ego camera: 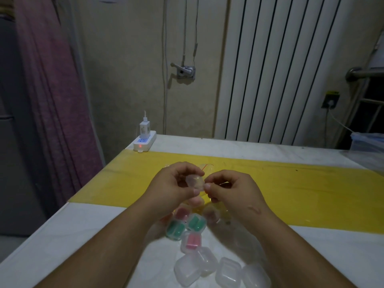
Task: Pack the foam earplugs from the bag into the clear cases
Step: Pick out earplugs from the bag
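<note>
My left hand (175, 187) holds a small clear case (195, 182) up above the table, fingers curled round it. My right hand (230, 188) pinches at the case's right edge with thumb and forefinger. Below my hands lie filled cases: two with green earplugs (176, 229) (196, 222) and two with pink earplugs (191, 242) (181, 213). Several empty clear cases (188, 271) sit nearest me. A clear bag (204, 166) with a red stripe lies behind my hands, mostly hidden.
The white table (83, 235) has a yellow strip (301, 188) across it. A power strip with a charger (144, 140) sits at the far left corner. A clear plastic box (367, 142) stands at the far right edge.
</note>
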The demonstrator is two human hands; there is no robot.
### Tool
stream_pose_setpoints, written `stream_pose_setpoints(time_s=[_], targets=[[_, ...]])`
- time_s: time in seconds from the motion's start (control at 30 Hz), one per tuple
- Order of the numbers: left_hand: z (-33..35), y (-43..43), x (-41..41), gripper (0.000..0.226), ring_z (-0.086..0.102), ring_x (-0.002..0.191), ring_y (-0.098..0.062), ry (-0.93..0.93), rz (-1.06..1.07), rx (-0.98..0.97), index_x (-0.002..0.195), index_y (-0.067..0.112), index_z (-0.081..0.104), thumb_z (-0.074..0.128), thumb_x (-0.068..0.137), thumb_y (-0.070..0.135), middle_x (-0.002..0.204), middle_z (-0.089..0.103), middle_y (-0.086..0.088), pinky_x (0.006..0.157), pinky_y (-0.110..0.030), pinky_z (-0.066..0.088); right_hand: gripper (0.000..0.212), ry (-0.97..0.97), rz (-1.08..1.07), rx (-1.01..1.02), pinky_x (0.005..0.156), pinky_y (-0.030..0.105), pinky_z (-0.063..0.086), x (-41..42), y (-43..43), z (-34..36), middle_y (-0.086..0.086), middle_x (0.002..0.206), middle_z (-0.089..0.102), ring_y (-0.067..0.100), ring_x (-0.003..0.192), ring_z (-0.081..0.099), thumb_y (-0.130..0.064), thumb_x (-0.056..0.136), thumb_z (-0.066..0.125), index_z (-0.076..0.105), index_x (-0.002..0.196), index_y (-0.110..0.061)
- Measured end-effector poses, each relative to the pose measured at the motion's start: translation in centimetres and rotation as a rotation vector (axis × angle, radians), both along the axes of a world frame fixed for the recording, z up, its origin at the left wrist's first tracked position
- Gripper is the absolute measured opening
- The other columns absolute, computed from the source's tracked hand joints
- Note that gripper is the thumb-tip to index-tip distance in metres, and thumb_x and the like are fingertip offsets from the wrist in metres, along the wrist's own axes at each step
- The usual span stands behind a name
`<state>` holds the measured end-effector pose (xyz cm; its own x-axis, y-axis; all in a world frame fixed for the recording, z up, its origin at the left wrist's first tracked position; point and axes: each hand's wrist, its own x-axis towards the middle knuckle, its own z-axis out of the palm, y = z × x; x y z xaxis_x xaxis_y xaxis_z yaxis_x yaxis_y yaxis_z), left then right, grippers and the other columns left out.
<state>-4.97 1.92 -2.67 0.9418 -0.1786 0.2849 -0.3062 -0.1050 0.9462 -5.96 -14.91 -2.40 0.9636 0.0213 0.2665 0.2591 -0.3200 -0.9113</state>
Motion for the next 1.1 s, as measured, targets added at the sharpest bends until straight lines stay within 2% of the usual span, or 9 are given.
stream_pose_setpoints(time_s=[0.13, 0.23, 0.3, 0.4, 0.5, 0.63, 0.9, 1.03, 1.1], targets=[[0.0, -0.1, 0.3, 0.033, 0.063, 0.073, -0.012, -0.069, 0.11, 0.0, 0.08, 0.014, 0.067, 0.074, 0.068, -0.016, 0.083, 0.068, -0.007, 0.066, -0.026, 0.055, 0.019, 0.129, -0.01, 0.179, 0.06, 0.034, 0.051, 0.0, 0.3, 0.2, 0.005, 0.059, 0.065, 0.021, 0.059, 0.058, 0.0, 0.086, 0.059, 0.072, 0.072, -0.005], [0.0, -0.4, 0.1, 0.025, 0.051, 0.06, -0.008, -0.104, 0.127, 0.081, 0.079, 0.015, 0.069, 0.08, 0.068, -0.005, 0.085, 0.064, -0.012, 0.052, -0.018, 0.048, 0.026, 0.224, 0.064, 0.213, 0.058, 0.032, 0.048, -0.2, 0.6, 0.1, 0.001, 0.053, 0.06, 0.019, 0.057, 0.055, -0.014, 0.093, 0.059, 0.072, 0.075, -0.001], [0.0, -0.4, 0.0, 0.024, 0.05, 0.062, -0.012, -0.139, 0.134, 0.143, 0.078, 0.02, 0.069, 0.081, 0.07, 0.002, 0.09, 0.063, -0.016, 0.05, -0.019, 0.048, 0.031, 0.206, 0.089, 0.162, 0.06, 0.034, 0.05, -0.2, 0.7, 0.0, 0.002, 0.055, 0.061, 0.019, 0.059, 0.056, -0.027, 0.091, 0.064, 0.073, 0.076, -0.001], [-0.1, -0.3, 0.1, 0.031, 0.061, 0.078, -0.022, -0.141, 0.155, 0.189, 0.08, 0.028, 0.067, 0.082, 0.069, 0.003, 0.094, 0.065, -0.007, 0.061, -0.028, 0.057, 0.025, 0.169, 0.076, 0.163, 0.062, 0.034, 0.052, 0.0, 0.5, -0.3, 0.007, 0.064, 0.065, 0.017, 0.06, 0.057, -0.026, 0.087, 0.07, 0.075, 0.078, -0.004], [-0.3, -0.3, 0.2, 0.03, 0.064, 0.089, -0.008, -0.15, 0.141, 0.169, 0.09, 0.029, 0.069, 0.084, 0.07, 0.012, 0.097, 0.067, 0.008, 0.075, -0.024, 0.057, 0.019, 0.135, 0.045, 0.172, 0.059, 0.029, 0.05, 0.4, 0.2, -0.6, 0.006, 0.063, 0.065, 0.016, 0.059, 0.057, -0.022, 0.085, 0.072, 0.076, 0.076, -0.006], [-0.7, -0.4, 0.4, 0.02, 0.065, 0.087, -0.003, -0.171, 0.175, 0.208, 0.091, 0.032, 0.071, 0.082, 0.074, 0.032, 0.088, 0.07, 0.011, 0.078, -0.025, 0.057, 0.015, 0.136, -0.002, 0.187, 0.061, 0.03, 0.051, 0.7, 0.1, -1.0, 0.006, 0.064, 0.067, 0.017, 0.06, 0.059, -0.021, 0.083, 0.074, 0.076, 0.075, -0.009], [-0.9, -0.2, 0.6, 0.024, 0.067, 0.084, -0.002, -0.254, 0.209, 0.273, 0.089, 0.029, 0.068, 0.082, 0.073, 0.019, 0.086, 0.071, 0.011, 0.079, -0.026, 0.057, 0.011, 0.162, 0.059, 0.268, 0.061, 0.023, 0.05, 0.7, 0.3, -0.9, 0.004, 0.066, 0.067, 0.013, 0.061, 0.06, -0.011, 0.086, 0.07, 0.075, 0.086, -0.002], [-1.1, -0.5, 0.7, 0.024, 0.067, 0.084, -0.002, -0.267, 0.209, 0.291, 0.097, 0.033, 0.064, 0.075, 0.079, 0.02, 0.087, 0.07, 0.012, 0.078, -0.026, 0.058, 0.011, 0.178, -0.034, 0.182, 0.059, 0.032, 0.049, 0.7, 0.5, -1.1, 0.006, 0.06, 0.065, 0.016, 0.055, 0.056, -0.011, 0.081, 0.07, 0.074, 0.071, -0.006], [-0.9, -0.5, 0.8, 0.018, 0.069, 0.08, -0.009, -0.19, 0.236, 0.173, 0.1, 0.032, 0.065, 0.068, 0.087, 0.019, 0.082, 0.071, 0.006, 0.077, -0.033, 0.059, 0.012, 0.181, -0.077, 0.15, 0.057, 0.033, 0.045, 0.8, 0.6, -1.4, 0.006, 0.057, 0.062, 0.016, 0.052, 0.052, -0.009, 0.079, 0.068, 0.072, 0.068, -0.005]])
